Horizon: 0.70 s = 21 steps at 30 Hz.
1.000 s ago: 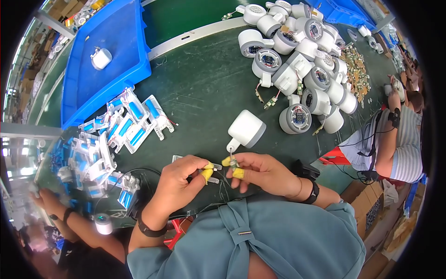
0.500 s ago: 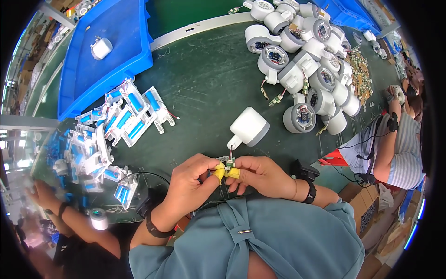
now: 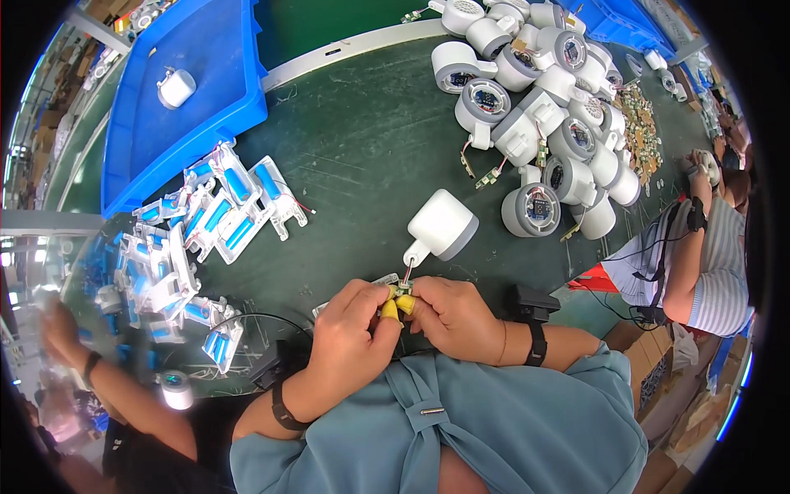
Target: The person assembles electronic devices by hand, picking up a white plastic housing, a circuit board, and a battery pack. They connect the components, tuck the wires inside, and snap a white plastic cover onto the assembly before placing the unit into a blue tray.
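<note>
My left hand (image 3: 352,329) and my right hand (image 3: 457,317) meet close to my body at the table's near edge. Yellow finger covers sit on some of their fingertips. Between them both hands pinch a small green circuit board (image 3: 403,289), mostly covered by the fingers. Thin wires (image 3: 408,270) run from the board up to a white housing with a grey rim (image 3: 442,224), lying on its side just beyond my hands. A pale plastic part (image 3: 322,309) shows partly beside my left hand; the rest of it is hidden.
White battery holders with blue cells (image 3: 239,230) lie heaped at the left, below a blue tray (image 3: 255,107). Many white round housings (image 3: 531,210) are piled at the right, beside small loose boards (image 3: 642,136). A co-worker's arm (image 3: 140,403) reaches in at left; another person sits at right.
My hands have drawn closer together around the circuit board, covering more of it. My left forearm has shifted slightly right. The left co-worker's hand has moved up.
</note>
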### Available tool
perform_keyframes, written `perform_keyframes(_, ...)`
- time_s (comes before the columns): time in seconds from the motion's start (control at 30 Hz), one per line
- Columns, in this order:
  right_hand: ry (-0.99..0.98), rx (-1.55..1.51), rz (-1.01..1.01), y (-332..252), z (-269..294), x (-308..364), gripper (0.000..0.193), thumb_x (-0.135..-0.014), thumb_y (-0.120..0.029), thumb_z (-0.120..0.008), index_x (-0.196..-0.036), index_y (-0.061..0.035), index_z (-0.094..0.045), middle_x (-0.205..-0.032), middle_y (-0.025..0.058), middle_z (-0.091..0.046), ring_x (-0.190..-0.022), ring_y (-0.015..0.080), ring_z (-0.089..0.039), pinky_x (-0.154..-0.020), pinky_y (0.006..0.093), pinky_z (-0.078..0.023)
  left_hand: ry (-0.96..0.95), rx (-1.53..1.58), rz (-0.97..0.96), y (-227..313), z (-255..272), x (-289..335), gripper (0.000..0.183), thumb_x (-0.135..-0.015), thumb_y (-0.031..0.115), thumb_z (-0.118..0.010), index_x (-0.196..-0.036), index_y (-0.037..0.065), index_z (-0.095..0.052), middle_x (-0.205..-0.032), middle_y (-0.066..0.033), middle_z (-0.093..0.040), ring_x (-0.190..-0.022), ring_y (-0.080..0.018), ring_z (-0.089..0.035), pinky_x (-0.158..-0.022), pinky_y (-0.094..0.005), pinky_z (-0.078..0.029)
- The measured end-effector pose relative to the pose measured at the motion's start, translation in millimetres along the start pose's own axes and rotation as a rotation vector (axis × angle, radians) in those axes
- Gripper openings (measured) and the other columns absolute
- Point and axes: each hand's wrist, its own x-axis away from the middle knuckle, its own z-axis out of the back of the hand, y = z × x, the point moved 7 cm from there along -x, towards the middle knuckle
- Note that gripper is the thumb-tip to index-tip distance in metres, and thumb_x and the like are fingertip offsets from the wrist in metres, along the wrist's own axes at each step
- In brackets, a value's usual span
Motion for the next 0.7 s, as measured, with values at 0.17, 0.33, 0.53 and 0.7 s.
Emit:
perform_keyframes(0.17,0.065,0.091,0.073,0.0,-0.2,-2.1,0.006,-0.09,0.0,-0.051,-0.091,0.0024,-0.056,-0.076,0.0114,-0.061,-0.062,0.0182,-0.066,-0.056,0.0286,-0.052,-0.016,-0.029,-0.009,2.3,-0.5,0.2,0.026,-0.07,-0.006,-0.058,-0.096,-0.004,-0.058,-0.086,-0.0163,-0.059,-0.069,-0.033,-0.06,-0.06,-0.038,-0.051)
perform_keyframes(0.33,0.068,0.092,0.081,-5.3,0.5,-4.0,0.007,-0.089,0.001,-0.051,-0.093,0.0037,-0.056,-0.075,0.0119,-0.061,-0.059,0.017,-0.065,-0.053,0.0285,-0.052,0.004,-0.109,-0.132,6.5,0.4,1.0,0.025,-0.072,-0.007,-0.057,-0.097,-0.003,-0.06,-0.086,-0.0152,-0.059,-0.066,-0.0279,-0.059,-0.058,-0.0327,-0.049)
perform_keyframes(0.53,0.027,-0.034,0.011,-5.3,1.8,-3.5,0.012,-0.091,0.003,-0.047,-0.099,0.0036,-0.056,-0.074,0.0082,-0.061,-0.061,0.0122,-0.063,-0.053,0.0241,-0.051,-0.066,-0.075,-0.096,8.2,9.7,-8.3,0.028,-0.074,-0.004,-0.058,-0.101,-0.001,-0.059,-0.087,-0.0145,-0.059,-0.069,-0.0292,-0.061,-0.06,-0.0347,-0.05)
perform_keyframes(0.7,-0.001,-0.029,0.075,-4.3,4.9,1.3,0.018,-0.091,0.002,-0.049,-0.108,0.0031,-0.055,-0.092,0.0109,-0.061,-0.07,0.0128,-0.064,-0.059,0.0249,-0.053,-0.183,0.094,-0.025,-5.3,11.8,-9.6,0.039,-0.073,-0.004,-0.06,-0.112,0.001,-0.058,-0.087,-0.0092,-0.059,-0.066,-0.0179,-0.057,-0.061,-0.0294,-0.047)
